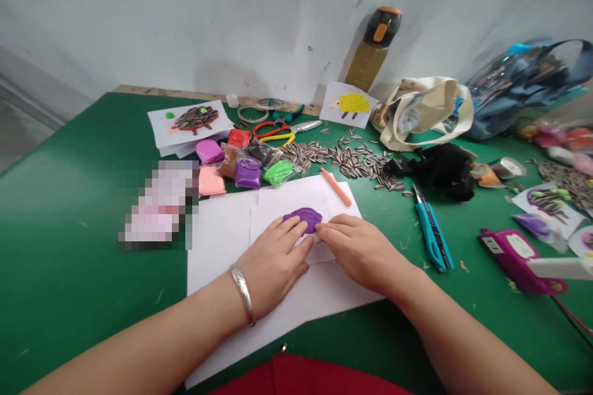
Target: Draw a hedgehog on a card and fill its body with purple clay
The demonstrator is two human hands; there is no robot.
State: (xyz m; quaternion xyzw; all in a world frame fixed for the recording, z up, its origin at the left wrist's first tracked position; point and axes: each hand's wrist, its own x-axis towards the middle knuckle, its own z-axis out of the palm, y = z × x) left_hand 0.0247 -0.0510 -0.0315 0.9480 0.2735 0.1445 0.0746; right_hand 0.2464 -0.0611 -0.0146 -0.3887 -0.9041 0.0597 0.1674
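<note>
A flattened oval of purple modelling clay (304, 218) lies on a small white sheet of paper (273, 203), above a larger white sheet (217, 247). My left hand (275, 259), with a silver bangle at the wrist, rests over the paper; its stretched fingertips touch the clay's left and lower edge. From the other side my right hand (359, 250) has its fingers drawn together, the tips pressed at the clay's right edge. Just beyond the clay, an orange crayon-like stick (336, 186) lies on the paper. The undersides of both hands are hidden.
Bagged clay (248, 173) in several colours, scissors (287, 131) and sunflower seeds (352, 160) lie behind the paper. A turquoise utility knife (433, 228) and a purple glue gun (521, 256) are at right. A bottle (373, 52) and a cloth bag (428, 111) stand by the wall.
</note>
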